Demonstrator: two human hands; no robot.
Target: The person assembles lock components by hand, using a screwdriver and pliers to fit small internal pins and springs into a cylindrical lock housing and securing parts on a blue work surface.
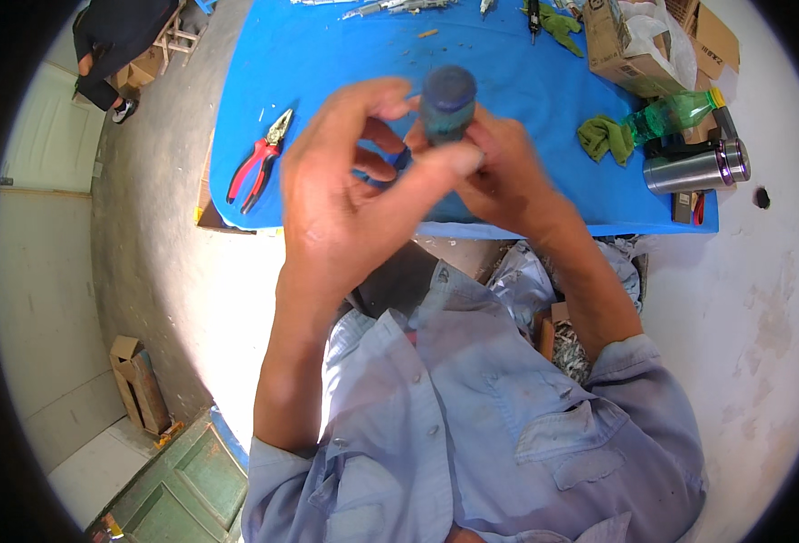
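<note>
Blurred by motion, both my hands meet above the near part of the blue-covered table. Between them stands a dark blue, translucent handle (447, 101), which looks like a screwdriver's, with its rounded end up; its lower part is hidden. My right hand (508, 172) is closed around the handle's lower part. My left hand (336, 199) has its fingers curled and its thumb stretched across to the handle's base. A small dark blue piece (402, 161) shows by the left fingers, too blurred to name. Red-and-black pliers (259, 166) lie left of my left hand, jaws parted.
A blue cloth (544, 118) covers the table. Metal parts (399, 7) lie at its far edge. At right are a cardboard box (626, 59), green bottle (675, 113), green glove (605, 138) and steel flask (694, 167). Another person (119, 45) sits far left.
</note>
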